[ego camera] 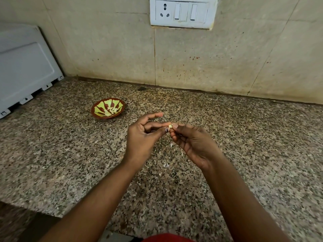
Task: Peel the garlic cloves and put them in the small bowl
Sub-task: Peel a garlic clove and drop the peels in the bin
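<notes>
Garlic clove pinched between fingertips of left hand and right hand, held above granite counter. Small bowl, brown with green pattern, on counter well left of hands, peeled cloves inside. Skin scraps on counter below hands. Switchboard on wall.

Speckled counter lying under tiled wall, switchboard sitting high on it, grey appliance standing at left.

garlic clove mostly hidden by fingertips, white appliance cropped left
</notes>
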